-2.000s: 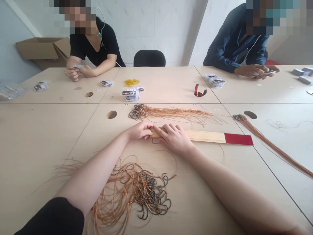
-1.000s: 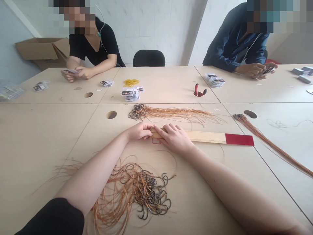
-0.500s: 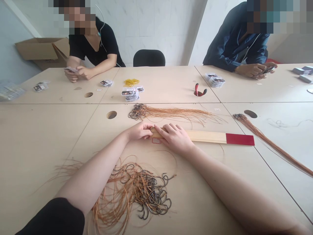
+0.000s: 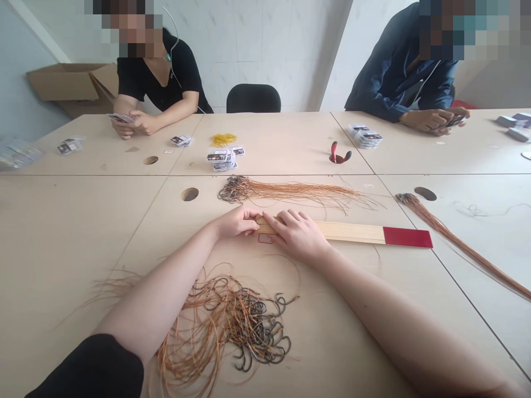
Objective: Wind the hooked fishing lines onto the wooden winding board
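A pale wooden strip (image 4: 357, 231) with a dark red end lies crosswise on the table in front of me. My left hand (image 4: 237, 222) is closed in a pinch at its left end. A small dark curve, looking like the bend of a fishing hook, shows at those fingertips, mostly hidden. Over the strip lies my right hand (image 4: 297, 235), fingers across the top and thumb at the near edge, holding it down. A thin orange line sticks out below the strip. Nearer to me is a tangled pile of fishing hooks (image 4: 259, 326) with orange lines, partly behind my left forearm.
Beyond the strip lies a bundle of hooks with lines (image 4: 290, 190); another bundle (image 4: 456, 237) is at the right. Red-handled pliers (image 4: 340, 155) stand in a table hole. Small packets (image 4: 222, 159) and yellow bands (image 4: 224, 139) lie farther back. Two people sit opposite, handling packets.
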Motion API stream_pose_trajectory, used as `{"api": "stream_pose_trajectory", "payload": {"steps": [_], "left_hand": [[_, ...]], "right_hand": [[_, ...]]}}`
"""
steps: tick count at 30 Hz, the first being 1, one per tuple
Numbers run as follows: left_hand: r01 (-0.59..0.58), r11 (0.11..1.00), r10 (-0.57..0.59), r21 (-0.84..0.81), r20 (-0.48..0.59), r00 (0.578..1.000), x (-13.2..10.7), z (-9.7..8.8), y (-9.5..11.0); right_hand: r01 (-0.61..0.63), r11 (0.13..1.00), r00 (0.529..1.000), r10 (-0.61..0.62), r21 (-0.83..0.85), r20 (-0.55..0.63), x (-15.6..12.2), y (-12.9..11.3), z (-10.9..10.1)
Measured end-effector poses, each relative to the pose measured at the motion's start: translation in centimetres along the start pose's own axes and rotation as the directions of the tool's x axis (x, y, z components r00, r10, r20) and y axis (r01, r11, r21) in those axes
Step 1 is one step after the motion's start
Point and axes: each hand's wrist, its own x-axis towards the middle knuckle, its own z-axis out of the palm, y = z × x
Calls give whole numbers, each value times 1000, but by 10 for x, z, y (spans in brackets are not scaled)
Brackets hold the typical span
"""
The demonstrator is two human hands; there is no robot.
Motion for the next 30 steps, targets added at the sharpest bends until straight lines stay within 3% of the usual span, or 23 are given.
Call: {"api": "stream_pose_trajectory", "payload": {"steps": [11, 30], "left_hand": [[2, 999, -2, 32, -14, 1000, 0, 0, -1], [11, 1000, -11, 27, -12, 1000, 0, -2, -6]], "right_hand": [[-16, 1000, 998, 14, 24, 66, 2, -1, -5], [-20, 999, 998, 18, 29, 68, 2, -2, -6]]}}
